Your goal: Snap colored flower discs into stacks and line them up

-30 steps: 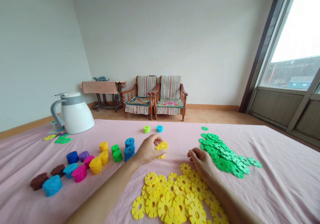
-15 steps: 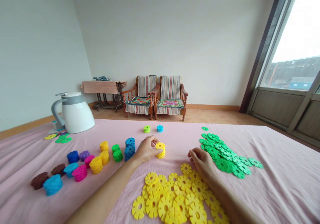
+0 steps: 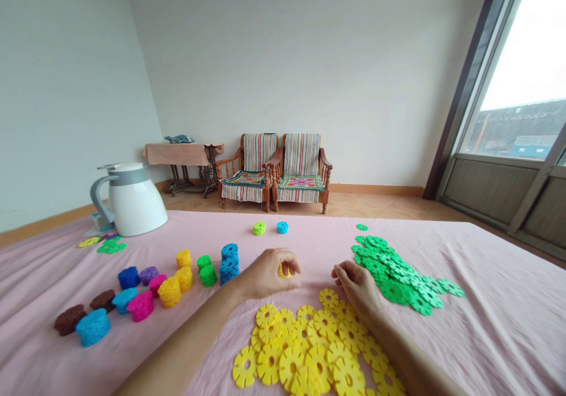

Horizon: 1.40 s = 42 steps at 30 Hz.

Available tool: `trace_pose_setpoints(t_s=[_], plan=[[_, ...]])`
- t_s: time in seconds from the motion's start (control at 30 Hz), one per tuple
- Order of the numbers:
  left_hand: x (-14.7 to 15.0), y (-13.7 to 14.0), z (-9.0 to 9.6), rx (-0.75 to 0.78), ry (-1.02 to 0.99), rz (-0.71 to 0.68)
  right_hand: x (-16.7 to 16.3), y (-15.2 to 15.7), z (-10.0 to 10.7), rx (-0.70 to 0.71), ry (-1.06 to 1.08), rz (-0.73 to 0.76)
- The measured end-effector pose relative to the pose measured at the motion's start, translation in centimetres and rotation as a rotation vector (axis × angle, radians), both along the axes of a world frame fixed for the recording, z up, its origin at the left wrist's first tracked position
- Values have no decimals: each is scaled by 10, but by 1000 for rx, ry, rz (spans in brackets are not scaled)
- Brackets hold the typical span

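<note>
My left hand (image 3: 267, 273) is curved, its thumb and fingers apart, in front of a small stack of yellow flower-shaped discs (image 3: 284, 272). Only a bit of that stack shows through the gap; the hand hides the rest. My right hand (image 3: 356, 281) rests on the cloth with its fingers curled together; whether anything is between the fingertips is hidden. Below both hands spreads a loose pile of yellow slotted discs (image 3: 305, 349). Right of my right hand lies a heap of green discs (image 3: 398, 275).
Several coloured disc stacks stand at left, among them blue (image 3: 229, 264), pink (image 3: 140, 306) and brown (image 3: 71, 319). Lime (image 3: 259, 228) and light-blue (image 3: 282, 227) stacks sit farther back. A white jug (image 3: 137, 201) stands back left on the pink cloth (image 3: 486, 319). Two chairs (image 3: 303, 172) are beyond.
My left hand has moved slightly right and nearer to me, its fingers coming off the sides of the yellow stack and now covering most of it. My right hand has stayed in place.
</note>
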State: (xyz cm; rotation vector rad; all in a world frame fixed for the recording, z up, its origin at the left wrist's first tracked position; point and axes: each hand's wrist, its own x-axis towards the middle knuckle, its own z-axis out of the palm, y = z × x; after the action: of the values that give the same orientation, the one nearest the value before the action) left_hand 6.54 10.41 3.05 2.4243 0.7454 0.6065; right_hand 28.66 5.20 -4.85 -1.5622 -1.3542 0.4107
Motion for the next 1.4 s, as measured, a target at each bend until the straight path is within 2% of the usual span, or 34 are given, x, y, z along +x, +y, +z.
trace_pose_setpoints(t_s=[0.07,0.13,0.3,0.43,0.63,0.8,1.07,1.17,1.27,1.4], plan=[[4,-10,1,-102,92,-181,0,0,0,1,4,-2],[9,-17,-3,-126,135,-273,0,0,1,-5,13,-1],[23,-30,-19,64,159,-281,-1,-1,2,-9,25,2],[31,-39,-27,140,183,-231,-1,-1,2,-3,30,2],[36,-43,-33,89,180,-115,-1,0,1,-1,28,1],[36,-42,-29,19,185,-108,-1,0,0,1,10,-2],[37,-48,-29,43,193,-68,-1,0,0,1,-14,-4],[35,-42,-24,49,144,-60,-1,0,0,0,1,-1],[27,-25,-16,79,41,57,-1,0,-1,-4,6,1],[9,5,-12,102,-125,335,0,1,-3,-6,10,-1]])
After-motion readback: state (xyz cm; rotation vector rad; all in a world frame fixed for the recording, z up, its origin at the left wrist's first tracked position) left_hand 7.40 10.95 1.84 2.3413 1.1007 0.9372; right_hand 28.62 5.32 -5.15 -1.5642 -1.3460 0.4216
